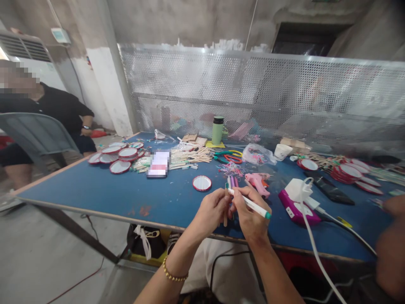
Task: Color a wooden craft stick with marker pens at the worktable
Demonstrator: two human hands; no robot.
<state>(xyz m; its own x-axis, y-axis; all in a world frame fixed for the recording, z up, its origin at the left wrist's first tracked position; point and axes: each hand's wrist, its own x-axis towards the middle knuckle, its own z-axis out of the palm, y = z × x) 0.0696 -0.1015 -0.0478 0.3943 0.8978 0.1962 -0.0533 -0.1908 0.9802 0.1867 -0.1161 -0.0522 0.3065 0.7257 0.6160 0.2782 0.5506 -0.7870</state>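
My left hand (210,211) is closed round a thin wooden craft stick (225,217) that it holds upright over the near edge of the blue table (104,190). My right hand (249,213) grips a white pen with a green end (251,204), its tip pointing left at the stick. Several coloured markers (233,181) lie just beyond my hands. A small round red-rimmed lid (201,183) lies on the table a little further out.
A pink glue gun (257,180), a pink box with a white charger and cable (297,198), scissors (229,157), a green flask (217,130), piles of sticks (186,158) and red-rimmed lids (118,156) cover the table. A person in black sits at far left (60,114). Another person's arm (390,245) shows at right.
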